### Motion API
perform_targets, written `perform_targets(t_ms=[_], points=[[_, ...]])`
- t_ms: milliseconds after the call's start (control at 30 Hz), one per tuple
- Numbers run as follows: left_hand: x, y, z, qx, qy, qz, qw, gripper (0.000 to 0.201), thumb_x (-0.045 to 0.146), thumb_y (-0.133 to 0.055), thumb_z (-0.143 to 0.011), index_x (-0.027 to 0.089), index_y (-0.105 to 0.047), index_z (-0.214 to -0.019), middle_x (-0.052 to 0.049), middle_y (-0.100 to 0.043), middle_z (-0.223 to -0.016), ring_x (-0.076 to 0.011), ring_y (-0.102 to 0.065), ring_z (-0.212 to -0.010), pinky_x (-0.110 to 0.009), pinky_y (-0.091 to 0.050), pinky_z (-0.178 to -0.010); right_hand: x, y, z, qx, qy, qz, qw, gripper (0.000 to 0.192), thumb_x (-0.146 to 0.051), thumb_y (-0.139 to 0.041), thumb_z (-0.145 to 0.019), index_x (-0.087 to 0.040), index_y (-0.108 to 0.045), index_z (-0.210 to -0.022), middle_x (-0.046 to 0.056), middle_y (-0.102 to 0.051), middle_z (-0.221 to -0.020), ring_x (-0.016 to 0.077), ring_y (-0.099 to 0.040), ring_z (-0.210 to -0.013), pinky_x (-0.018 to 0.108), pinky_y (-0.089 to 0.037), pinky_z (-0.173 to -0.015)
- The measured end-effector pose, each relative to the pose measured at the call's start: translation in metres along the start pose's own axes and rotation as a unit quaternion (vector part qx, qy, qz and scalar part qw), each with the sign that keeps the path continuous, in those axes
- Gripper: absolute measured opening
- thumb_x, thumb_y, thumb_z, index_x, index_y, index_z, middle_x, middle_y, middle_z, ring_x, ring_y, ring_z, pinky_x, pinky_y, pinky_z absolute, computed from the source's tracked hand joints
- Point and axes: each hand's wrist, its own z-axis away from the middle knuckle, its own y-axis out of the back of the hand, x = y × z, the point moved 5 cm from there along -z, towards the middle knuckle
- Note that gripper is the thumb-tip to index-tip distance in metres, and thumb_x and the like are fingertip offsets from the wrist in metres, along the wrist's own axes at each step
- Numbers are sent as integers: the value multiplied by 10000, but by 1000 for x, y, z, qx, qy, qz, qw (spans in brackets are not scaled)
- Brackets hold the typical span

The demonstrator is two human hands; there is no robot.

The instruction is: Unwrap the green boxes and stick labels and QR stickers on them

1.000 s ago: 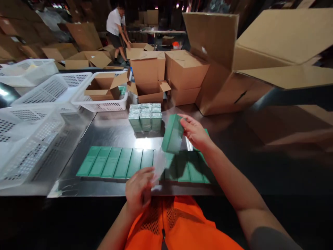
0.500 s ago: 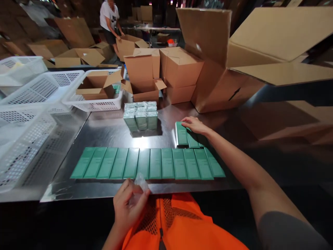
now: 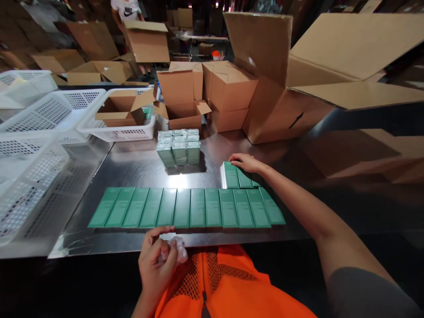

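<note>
Right now, the right hand (image 3: 247, 162) has its fingers on the far end of a green box (image 3: 232, 176), but I cannot tell how tight they pinch, since the thumb is hidden. That box lies flat on the shiny table (image 3: 132, 176), out in front of the person and a bit to the right. Its long way runs from near to far, with one short end toward the person and the far end tipped a little to the left. Its pale left side shows. Two more green boxes (image 3: 245, 177) sit close by on its right, partly under the hand and arm. Nearer to the person, a long row of green boxes (image 3: 198, 207) lies side by side, short ends facing the table's front edge. The left hand (image 3: 154, 258) is low, by that edge, with bent fingers holding crumpled clear plastic (image 3: 179, 251) and one finger sticking out near the row. Farther back, a block of wrapped boxes (image 3: 179, 150) stands in front of an open brown carton (image 3: 185, 115).
</note>
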Motion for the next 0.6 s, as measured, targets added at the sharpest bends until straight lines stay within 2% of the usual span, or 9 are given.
perform_targets(t_ms=[100, 200, 267, 333, 367, 433, 500, 600], points=[[-2, -1, 3, -21, 8, 13, 1000, 364, 60, -626, -800, 188, -377, -568, -69, -683, -997, -185, -718, -907, -235, -570, -711, -1, 2, 0, -6, 1, 20, 1000, 222, -304, -510, -935, -235, -682, -1058, 53, -706, -1131, 264, -620, -1045, 393, -457, -869], [-4, -5, 10, -43, 47, 67, 996, 358, 80, -604, -835, 189, -377, -580, -68, -728, -991, -176, -738, -815, -241, -583, -683, -7, 8, 1, 0, 5, 48, 999, 183, -334, -569, -900, -230, -697, -980, 72, -710, -1058, 281, -632, -988, 422, -466, -849], [-4, -7, 15, -45, 84, 110, 989, 281, 127, -599, -861, 191, -460, -625, -69, -750, -974, -172, -740, -757, -251, -589, -664, -20, 14, 1, 29, 18, 69, 997, 211, -363, -625, -858, -215, -696, -991, 112, -678, -1103, 324, -611, -1026, 468, -462, -861], [-5, -10, 17, -39, 129, 136, 981, 97, 196, -600, -885, 197, -601, -788, -57, -763, -914, -146, -712, -623, -234, -570, -580, -43, 20, -2, 76, 47, 79, 993, 362, -411, -620, -863, -206, -644, -1161, 149, -605, -1238, 351, -554, -1131, 502, -447, -903], [-6, -11, 18, -37, 153, 143, 977, 50, 229, -602, -894, 204, -645, -900, -31, -757, -821, -125, -675, -529, -214, -538, -518, -58, 23, -4, 102, 63, 77, 990, 454, -434, -590, -888, -202, -575, -1279, 158, -554, -1312, 348, -512, -1192, 506, -432, -936], [-4, -15, 16, -52, 180, 147, 971, 153, 286, -626, -891, 209, -682, -1011, 36, -673, -592, -88, -556, -363, -181, -443, -418, -93, 25, -10, 157, 104, 78, 979, 586, -446, -533, -934, -188, -409, -1445, 164, -470, -1409, 324, -435, -1274, 492, -391, -1002], [2, -17, 11, -65, 170, 136, 974, 173, 344, -670, -858, 199, -724, -937, 66, -564, -463, -75, -480, -316, -180, -390, -401, -130, 22, -16, 206, 150, 107, 961, 636, -411, -556, -936, -175, -350, -1489, 169, -412, -1471, 334, -372, -1317, 501, -344, -1043], [13, -14, 7, -58, 149, 103, 982, 241, 420, -698, -813, 186, -749, -795, 38, -551, -470, -85, -485, -385, -198, -406, -457, -170, 11, -27, 216, 203, 144, 944, 551, -294, -652, -881, -163, -486, -1389, 172, -353, -1536, 384, -307, -1359, 554, -292, -1060]])
